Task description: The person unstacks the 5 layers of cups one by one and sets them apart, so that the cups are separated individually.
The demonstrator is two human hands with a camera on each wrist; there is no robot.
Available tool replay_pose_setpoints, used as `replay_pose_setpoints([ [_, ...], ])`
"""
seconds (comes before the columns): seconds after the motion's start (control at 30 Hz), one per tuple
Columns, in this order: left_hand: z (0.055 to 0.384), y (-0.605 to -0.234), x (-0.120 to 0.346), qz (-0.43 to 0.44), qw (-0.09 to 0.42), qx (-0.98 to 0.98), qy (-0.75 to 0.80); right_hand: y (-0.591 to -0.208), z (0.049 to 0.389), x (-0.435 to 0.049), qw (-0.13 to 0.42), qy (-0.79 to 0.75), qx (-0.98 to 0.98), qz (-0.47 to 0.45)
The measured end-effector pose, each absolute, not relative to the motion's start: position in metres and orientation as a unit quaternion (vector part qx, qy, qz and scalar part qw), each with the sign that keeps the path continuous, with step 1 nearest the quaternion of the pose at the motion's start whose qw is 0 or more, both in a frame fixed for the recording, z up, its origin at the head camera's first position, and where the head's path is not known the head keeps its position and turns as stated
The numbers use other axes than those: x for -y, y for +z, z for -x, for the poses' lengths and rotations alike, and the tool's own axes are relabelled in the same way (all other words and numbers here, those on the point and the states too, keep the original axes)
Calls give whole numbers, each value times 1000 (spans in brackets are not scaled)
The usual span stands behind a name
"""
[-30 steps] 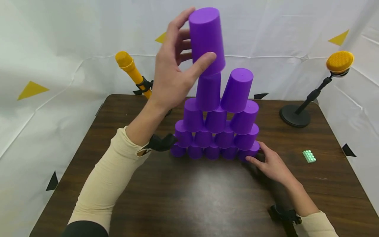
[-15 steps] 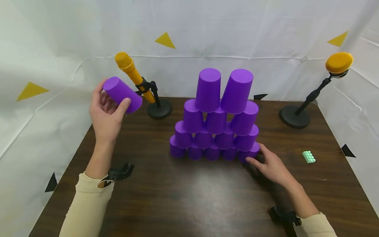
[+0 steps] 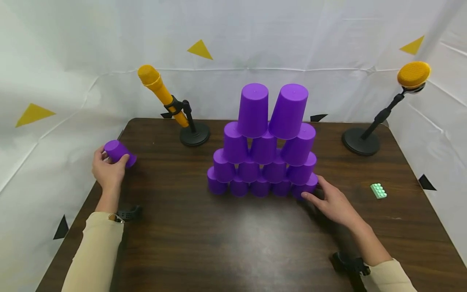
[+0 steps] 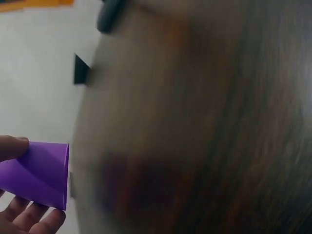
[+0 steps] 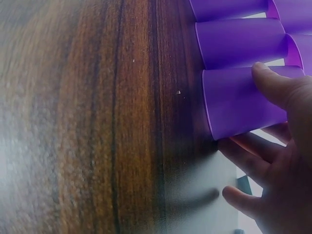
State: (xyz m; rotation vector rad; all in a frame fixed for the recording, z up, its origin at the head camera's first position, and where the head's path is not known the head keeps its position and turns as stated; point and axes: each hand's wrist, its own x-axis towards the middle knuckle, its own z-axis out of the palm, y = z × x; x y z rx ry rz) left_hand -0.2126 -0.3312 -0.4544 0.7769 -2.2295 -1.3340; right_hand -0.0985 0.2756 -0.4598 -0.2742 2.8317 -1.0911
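My left hand (image 3: 108, 173) grips a purple cup (image 3: 117, 152) over the left edge of the table. The cup is tilted; in the left wrist view its rim (image 4: 67, 178) shows between thumb and fingers. At the table's middle, upside-down purple cups (image 3: 264, 150) stand stacked in four rows, two cups on top. My right hand (image 3: 337, 205) holds the cup at the right end of the bottom row (image 3: 303, 190), thumb on its front and fingers round its right side. In the right wrist view that cup (image 5: 239, 105) stands on the table.
A yellow microphone (image 3: 157, 85) on a black stand is behind left of the stack. Another yellow round microphone (image 3: 413, 75) on a stand is at the back right. A mint toy brick (image 3: 378, 191) lies right on the brown table (image 3: 233, 251). White sheeting (image 3: 310, 36) surrounds it.
My left hand has carried a cup from above the top row leftward and down to the table's left side, tilting it. My right hand stays at the bottom right cup.
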Motion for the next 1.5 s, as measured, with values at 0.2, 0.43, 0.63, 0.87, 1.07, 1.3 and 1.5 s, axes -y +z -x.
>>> replay_pose_setpoints([
  [0.2,219,-471,345,-273,218,819,-455,-460,98,-275,52,-358,-928,86],
  [0.43,221,-478,350,-272,214,819,-459,-462,98,-275,51,-364,-926,88],
  [0.63,222,-480,353,-256,196,830,-455,-464,99,-275,50,-362,-927,86],
  [0.87,218,-480,358,-252,175,836,-455,-464,100,-276,51,-359,-928,90],
  [1.07,213,-464,353,-231,244,821,-461,-463,99,-276,51,-362,-926,93],
  [1.3,213,-401,308,-142,359,790,-476,-461,99,-277,52,-362,-926,92],
  [1.5,185,-318,213,43,344,780,-522,-460,100,-278,58,-362,-926,94],
])
